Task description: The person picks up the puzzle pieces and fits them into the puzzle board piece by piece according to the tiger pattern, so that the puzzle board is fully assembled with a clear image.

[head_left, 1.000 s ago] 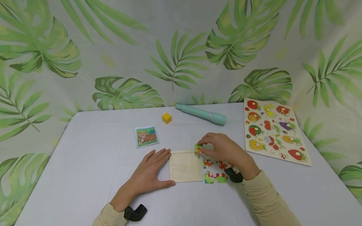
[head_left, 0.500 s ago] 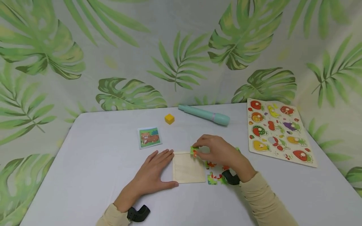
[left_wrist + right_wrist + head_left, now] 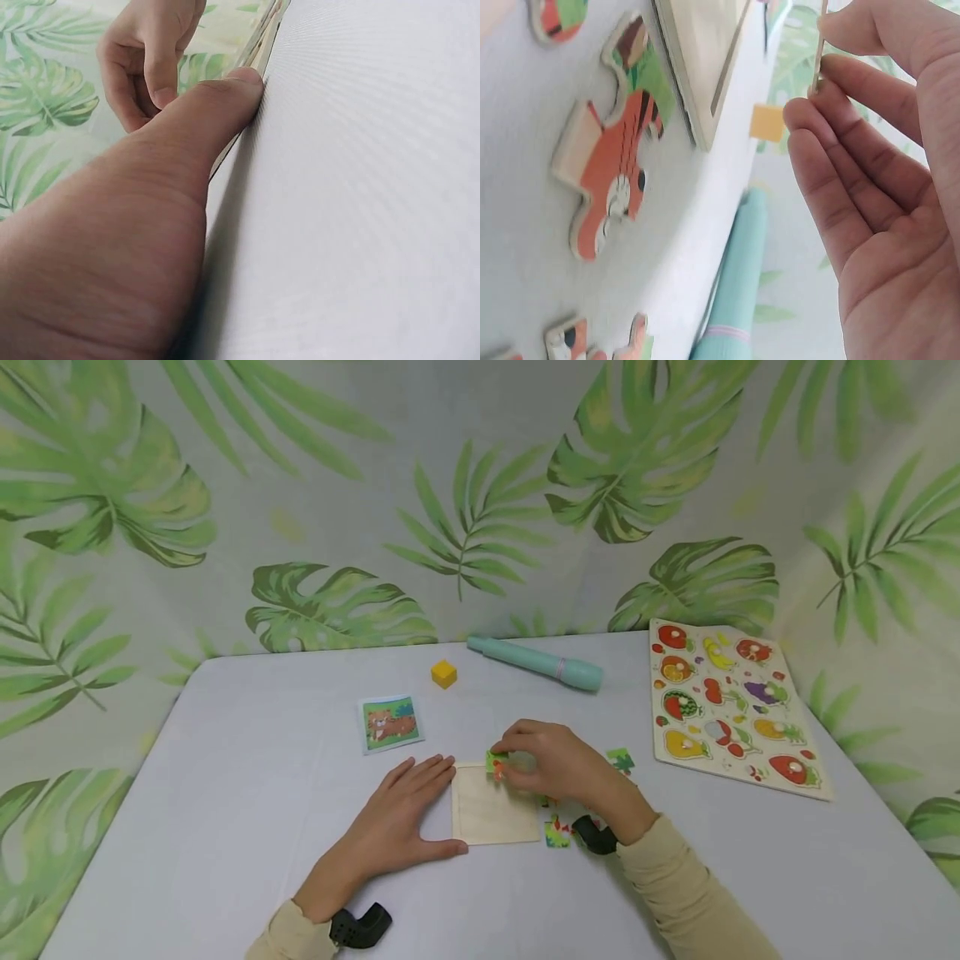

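Observation:
My right hand (image 3: 558,764) pinches a small green and orange jigsaw puzzle piece (image 3: 493,765) between thumb and fingers. It holds the piece over the upper part of a shallow square wooden puzzle tray (image 3: 495,814). Seen edge-on in the right wrist view, that piece (image 3: 820,56) is clear of the table. My left hand (image 3: 405,818) lies along the tray's left side with fingers straight, fingertips and thumb at its edge. Loose pieces lie right of the tray, among them a green one (image 3: 620,760) and an orange animal-face piece (image 3: 619,180); my right hand partly hides them.
Behind the tray are an animal picture card (image 3: 391,723), a yellow cube (image 3: 444,674) and a teal microphone-shaped object (image 3: 536,663). A fruit peg puzzle board (image 3: 731,710) lies at the right, near the leaf-print cloth (image 3: 465,518).
My right hand has moved left with the puzzle piece, from the tray's upper right corner to over its upper middle. The left hand stays at the tray's edge.

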Demonstrator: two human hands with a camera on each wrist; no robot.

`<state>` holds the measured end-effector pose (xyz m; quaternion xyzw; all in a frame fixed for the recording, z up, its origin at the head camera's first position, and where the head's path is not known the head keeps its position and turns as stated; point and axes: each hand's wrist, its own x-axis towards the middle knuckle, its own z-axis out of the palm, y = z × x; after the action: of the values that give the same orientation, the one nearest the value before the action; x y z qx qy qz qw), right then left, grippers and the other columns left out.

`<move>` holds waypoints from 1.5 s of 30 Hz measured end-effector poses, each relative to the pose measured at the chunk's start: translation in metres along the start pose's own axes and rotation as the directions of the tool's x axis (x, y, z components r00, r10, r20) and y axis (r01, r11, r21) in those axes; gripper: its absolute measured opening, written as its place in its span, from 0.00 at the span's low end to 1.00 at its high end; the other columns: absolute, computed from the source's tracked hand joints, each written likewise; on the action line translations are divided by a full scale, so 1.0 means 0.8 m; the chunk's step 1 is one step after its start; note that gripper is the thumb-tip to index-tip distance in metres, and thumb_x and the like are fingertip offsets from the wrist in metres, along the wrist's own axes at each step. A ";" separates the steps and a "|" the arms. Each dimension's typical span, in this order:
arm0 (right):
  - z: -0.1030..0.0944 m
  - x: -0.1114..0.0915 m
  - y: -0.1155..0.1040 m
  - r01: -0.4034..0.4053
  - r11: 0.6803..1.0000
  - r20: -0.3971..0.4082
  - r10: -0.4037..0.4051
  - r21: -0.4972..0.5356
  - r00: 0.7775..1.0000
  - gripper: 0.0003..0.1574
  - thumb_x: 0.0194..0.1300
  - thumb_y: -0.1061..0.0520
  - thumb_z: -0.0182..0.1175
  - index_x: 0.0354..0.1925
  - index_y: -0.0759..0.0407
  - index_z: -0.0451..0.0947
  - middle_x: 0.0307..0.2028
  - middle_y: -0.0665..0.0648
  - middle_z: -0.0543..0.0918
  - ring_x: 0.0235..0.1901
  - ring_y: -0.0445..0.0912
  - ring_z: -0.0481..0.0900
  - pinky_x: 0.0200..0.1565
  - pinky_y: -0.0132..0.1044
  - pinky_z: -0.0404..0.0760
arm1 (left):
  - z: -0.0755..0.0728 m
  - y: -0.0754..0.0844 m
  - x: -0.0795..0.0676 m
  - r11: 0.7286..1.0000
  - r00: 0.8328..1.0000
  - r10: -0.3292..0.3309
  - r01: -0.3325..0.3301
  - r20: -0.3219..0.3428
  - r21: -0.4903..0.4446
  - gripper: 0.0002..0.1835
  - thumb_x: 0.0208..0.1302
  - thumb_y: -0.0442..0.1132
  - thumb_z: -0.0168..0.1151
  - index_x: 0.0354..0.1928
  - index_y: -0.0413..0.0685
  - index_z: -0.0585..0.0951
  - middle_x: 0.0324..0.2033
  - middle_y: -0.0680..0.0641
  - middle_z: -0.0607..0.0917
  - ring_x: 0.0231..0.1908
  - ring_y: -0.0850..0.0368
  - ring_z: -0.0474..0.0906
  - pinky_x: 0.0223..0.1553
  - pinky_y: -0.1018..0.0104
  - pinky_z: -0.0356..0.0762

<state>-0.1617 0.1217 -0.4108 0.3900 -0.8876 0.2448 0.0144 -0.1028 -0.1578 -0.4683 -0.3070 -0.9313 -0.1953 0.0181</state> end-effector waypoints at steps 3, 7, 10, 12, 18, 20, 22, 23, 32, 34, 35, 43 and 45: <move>0.002 0.003 -0.001 0.004 1.000 -0.003 -0.004 0.022 1.000 0.14 0.64 0.58 0.70 0.49 0.54 0.89 0.45 0.49 0.86 0.45 0.44 0.86 0.48 0.38 0.86 | -0.001 -0.001 0.002 1.000 1.000 -0.003 0.003 -0.001 -0.001 0.56 0.56 0.78 0.62 0.76 0.45 0.68 0.77 0.50 0.67 0.78 0.52 0.59 0.79 0.46 0.51; 0.008 0.006 -0.004 -0.004 1.000 0.017 0.004 0.026 1.000 0.15 0.63 0.58 0.68 0.49 0.53 0.89 0.45 0.49 0.86 0.45 0.44 0.85 0.49 0.38 0.86 | -0.001 -0.001 0.001 1.000 1.000 -0.012 0.012 0.006 -0.010 0.57 0.56 0.79 0.62 0.76 0.45 0.68 0.77 0.49 0.67 0.78 0.52 0.60 0.79 0.46 0.52; 0.012 0.008 -0.006 -0.015 1.000 0.034 0.015 0.014 0.999 0.15 0.63 0.58 0.67 0.49 0.53 0.89 0.45 0.48 0.86 0.46 0.43 0.85 0.50 0.38 0.86 | -0.001 0.000 0.000 1.000 1.000 -0.010 0.010 0.004 -0.007 0.57 0.56 0.79 0.62 0.76 0.46 0.68 0.77 0.50 0.67 0.78 0.52 0.60 0.79 0.46 0.52; 0.014 0.008 -0.007 -0.015 1.000 0.038 0.015 0.008 0.999 0.16 0.63 0.59 0.67 0.49 0.53 0.89 0.45 0.48 0.86 0.46 0.43 0.85 0.50 0.38 0.86 | 0.000 0.001 0.001 1.000 1.000 -0.005 0.005 -0.004 0.001 0.56 0.56 0.79 0.62 0.76 0.46 0.69 0.77 0.50 0.68 0.77 0.52 0.60 0.79 0.46 0.53; 0.019 0.012 -0.010 -0.013 1.000 0.048 0.013 -0.009 0.999 0.15 0.63 0.58 0.67 0.49 0.52 0.88 0.46 0.48 0.86 0.45 0.42 0.85 0.50 0.37 0.86 | 0.000 0.001 0.002 1.000 1.000 0.007 -0.007 -0.025 0.009 0.56 0.55 0.79 0.62 0.76 0.46 0.69 0.76 0.49 0.69 0.77 0.52 0.62 0.79 0.46 0.54; 0.021 0.014 -0.012 -0.020 1.000 0.055 0.021 -0.010 0.998 0.15 0.63 0.57 0.67 0.49 0.52 0.89 0.46 0.47 0.86 0.45 0.41 0.84 0.50 0.37 0.86 | 0.001 0.001 0.002 1.000 1.000 0.008 -0.007 -0.026 0.010 0.56 0.55 0.79 0.62 0.76 0.47 0.69 0.76 0.50 0.68 0.77 0.52 0.62 0.79 0.46 0.54; 0.023 0.015 -0.013 -0.025 1.000 0.058 0.025 -0.010 0.998 0.15 0.63 0.57 0.67 0.49 0.52 0.89 0.46 0.48 0.86 0.46 0.42 0.85 0.51 0.38 0.86 | 0.001 0.000 0.003 1.000 1.000 0.010 -0.009 -0.029 0.013 0.56 0.55 0.79 0.61 0.76 0.47 0.69 0.76 0.50 0.68 0.77 0.53 0.62 0.79 0.47 0.54; 0.023 0.016 -0.014 -0.028 1.000 0.061 0.029 -0.007 0.998 0.16 0.63 0.57 0.68 0.49 0.52 0.89 0.46 0.48 0.86 0.46 0.42 0.85 0.51 0.38 0.86 | 0.001 0.000 0.003 1.000 1.000 0.010 -0.010 -0.030 0.013 0.56 0.55 0.80 0.61 0.76 0.47 0.69 0.76 0.50 0.68 0.77 0.53 0.62 0.79 0.47 0.53; 0.031 0.020 -0.015 -0.042 0.999 0.083 0.043 -0.014 0.996 0.16 0.64 0.55 0.67 0.50 0.52 0.89 0.47 0.48 0.86 0.46 0.41 0.85 0.51 0.36 0.85 | 0.002 0.000 0.002 1.000 1.000 0.007 -0.007 -0.029 -0.001 0.56 0.56 0.80 0.61 0.76 0.47 0.69 0.76 0.51 0.68 0.77 0.53 0.61 0.79 0.46 0.53; 0.033 0.021 -0.016 -0.040 0.999 0.092 0.041 -0.018 0.995 0.15 0.64 0.55 0.67 0.50 0.53 0.89 0.46 0.48 0.86 0.46 0.42 0.85 0.51 0.37 0.85 | 0.002 0.000 0.002 1.000 1.000 0.005 -0.005 -0.027 -0.005 0.56 0.56 0.79 0.61 0.76 0.47 0.69 0.76 0.51 0.68 0.77 0.53 0.61 0.79 0.46 0.53; 0.033 0.021 -0.017 -0.038 0.999 0.096 0.039 -0.019 0.995 0.15 0.64 0.56 0.68 0.50 0.53 0.89 0.46 0.49 0.86 0.46 0.42 0.85 0.51 0.37 0.85 | 0.001 0.001 0.001 1.000 1.000 0.003 -0.003 -0.026 -0.011 0.56 0.56 0.79 0.62 0.76 0.47 0.69 0.77 0.51 0.68 0.77 0.53 0.61 0.79 0.45 0.53; 0.036 0.024 -0.021 -0.001 0.999 0.119 0.007 -0.053 0.993 0.15 0.65 0.55 0.68 0.50 0.55 0.89 0.47 0.51 0.87 0.48 0.44 0.85 0.54 0.39 0.85 | -0.001 0.002 -0.001 1.000 1.000 0.005 -0.006 -0.027 -0.020 0.56 0.56 0.78 0.62 0.76 0.46 0.70 0.76 0.50 0.68 0.77 0.52 0.61 0.79 0.45 0.53; 0.035 0.025 -0.021 0.007 0.998 0.121 0.002 -0.069 0.993 0.15 0.65 0.55 0.68 0.50 0.55 0.89 0.47 0.51 0.87 0.49 0.45 0.85 0.55 0.41 0.84 | -0.001 0.001 0.000 1.000 0.999 0.009 -0.009 -0.032 -0.013 0.56 0.56 0.79 0.61 0.76 0.46 0.70 0.76 0.50 0.68 0.77 0.52 0.61 0.79 0.45 0.53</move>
<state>-0.1590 0.0858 -0.4238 0.4046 -0.8942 0.1899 -0.0257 -0.1028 -0.1575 -0.4672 -0.3083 -0.9282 -0.2060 0.0318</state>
